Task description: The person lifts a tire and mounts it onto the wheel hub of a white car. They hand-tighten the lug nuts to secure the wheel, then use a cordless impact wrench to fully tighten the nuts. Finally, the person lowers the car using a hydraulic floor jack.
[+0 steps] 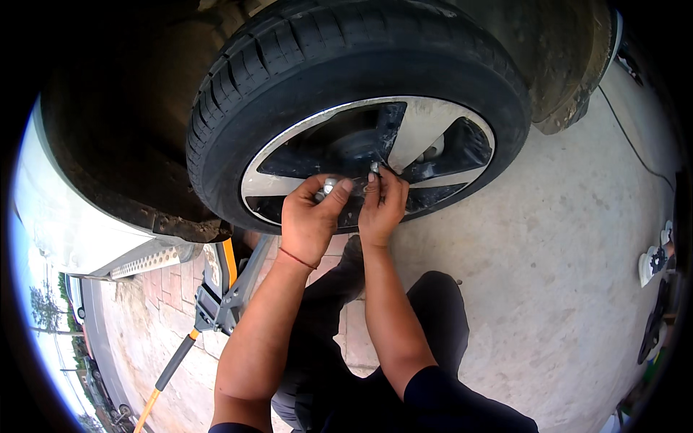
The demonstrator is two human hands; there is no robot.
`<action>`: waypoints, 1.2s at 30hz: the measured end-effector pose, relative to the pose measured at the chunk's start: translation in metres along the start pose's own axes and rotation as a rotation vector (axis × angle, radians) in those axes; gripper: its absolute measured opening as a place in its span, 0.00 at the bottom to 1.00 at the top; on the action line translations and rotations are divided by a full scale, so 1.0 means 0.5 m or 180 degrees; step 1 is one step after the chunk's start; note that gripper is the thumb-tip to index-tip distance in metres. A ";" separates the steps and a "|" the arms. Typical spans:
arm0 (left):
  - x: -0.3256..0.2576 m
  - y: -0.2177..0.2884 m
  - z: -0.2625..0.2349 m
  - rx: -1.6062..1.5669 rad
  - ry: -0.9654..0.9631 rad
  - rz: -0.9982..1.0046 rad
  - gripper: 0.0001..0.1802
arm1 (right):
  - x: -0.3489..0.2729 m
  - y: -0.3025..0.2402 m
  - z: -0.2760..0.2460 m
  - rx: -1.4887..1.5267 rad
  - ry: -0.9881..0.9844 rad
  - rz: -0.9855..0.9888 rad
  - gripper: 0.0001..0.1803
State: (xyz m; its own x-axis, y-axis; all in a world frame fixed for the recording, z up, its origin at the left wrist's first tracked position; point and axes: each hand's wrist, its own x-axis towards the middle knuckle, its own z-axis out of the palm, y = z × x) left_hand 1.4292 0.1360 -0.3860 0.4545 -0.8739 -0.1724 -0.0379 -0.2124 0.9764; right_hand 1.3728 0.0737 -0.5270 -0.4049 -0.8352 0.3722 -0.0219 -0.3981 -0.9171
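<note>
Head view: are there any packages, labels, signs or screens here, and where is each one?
None can be made out. Both hands, left and right, are at the wheel, the left holding lug nuts; a jack stands under the car.

Both bare forearms are raised from the lower edge and brought together ahead. The left hand (309, 220) is curled, its thumb stretched toward the right hand (382, 206), a thin red band worn at the wrist. The right hand's fingers (375, 180) are pinched at their tips. The hands are held just beside each other.
</note>
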 end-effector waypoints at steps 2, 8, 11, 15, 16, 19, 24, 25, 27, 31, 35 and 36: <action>-0.004 0.004 0.003 0.0002 0.0007 -0.0018 0.12 | 0.010 0.003 0.006 0.0103 0.0150 -0.0028 0.08; -0.008 0.006 0.002 0.0129 -0.0003 -0.0002 0.12 | 0.003 -0.005 0.023 0.0248 0.0389 0.0085 0.08; -0.002 0.010 0.003 0.0001 0.0000 0.0051 0.12 | -0.003 -0.005 0.023 0.0192 0.0527 0.0057 0.09; 0.007 0.003 0.005 0.0042 0.0017 0.0162 0.13 | 0.004 -0.033 0.014 0.0115 0.0363 0.0199 0.08; 0.008 0.000 0.003 0.0058 -0.0009 0.0209 0.14 | 0.005 -0.044 0.014 0.0148 0.0377 0.0295 0.08; 0.007 -0.005 0.001 0.0057 -0.0042 0.0207 0.14 | -0.004 -0.036 0.015 0.0016 0.0221 0.0404 0.09; 0.005 0.001 0.011 0.0072 -0.0009 0.0151 0.13 | 0.016 -0.031 0.008 -0.0627 0.0205 0.0485 0.12; 0.005 0.003 0.006 0.0054 0.0005 0.0101 0.12 | 0.018 -0.038 0.010 -0.0596 0.0222 0.0419 0.13; 0.010 0.003 0.004 0.0049 0.0008 0.0118 0.13 | 0.016 -0.048 0.004 -0.0510 0.0126 0.0418 0.13; 0.006 0.008 0.010 0.0018 -0.0039 0.0133 0.13 | 0.016 -0.049 -0.005 -0.0296 0.0146 0.0417 0.13; 0.004 0.010 0.016 0.0118 -0.0071 0.0180 0.14 | 0.014 -0.041 -0.002 -0.0394 0.0196 0.0333 0.12; 0.003 0.009 0.017 0.0152 -0.0069 0.0134 0.14 | 0.014 -0.039 -0.004 -0.0385 0.0174 0.0294 0.12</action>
State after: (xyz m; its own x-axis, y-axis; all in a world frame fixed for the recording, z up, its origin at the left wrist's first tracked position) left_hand 1.4222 0.1298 -0.3828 0.4322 -0.8917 -0.1345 -0.0993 -0.1953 0.9757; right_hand 1.3688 0.0764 -0.5071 -0.4592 -0.8430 0.2801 -0.0910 -0.2690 -0.9588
